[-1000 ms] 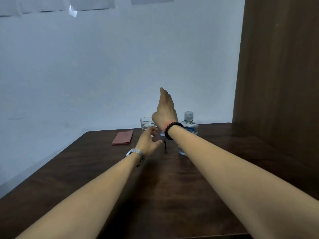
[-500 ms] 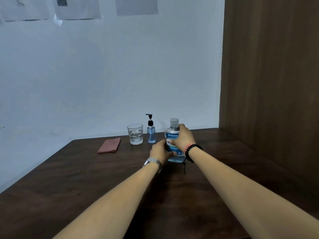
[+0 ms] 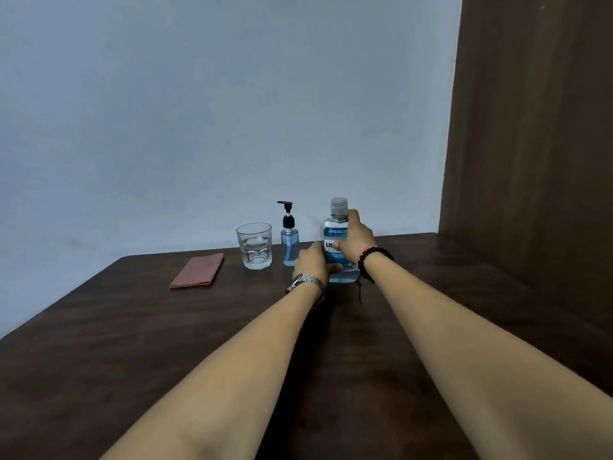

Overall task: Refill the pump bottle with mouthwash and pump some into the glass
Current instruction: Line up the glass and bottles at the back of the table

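A clear mouthwash bottle (image 3: 334,231) with blue liquid, a blue label and a clear cap stands upright near the table's far edge. My right hand (image 3: 354,236), with a beaded bracelet at the wrist, wraps its right side. My left hand (image 3: 311,260), above a metal watch, grips its lower left part. Left of it stands a small pump bottle (image 3: 289,240) with a black pump and pale blue liquid. A clear glass tumbler (image 3: 254,246) is just left of the pump bottle.
A folded pink cloth (image 3: 197,271) lies left of the glass on the dark wooden table (image 3: 132,343). A white wall runs behind the table. A brown wooden panel (image 3: 530,144) stands along the right side.
Both hands came down from raised in front of the items and closed around the mouthwash bottle. The pump bottle and glass, hidden before, are in plain sight.
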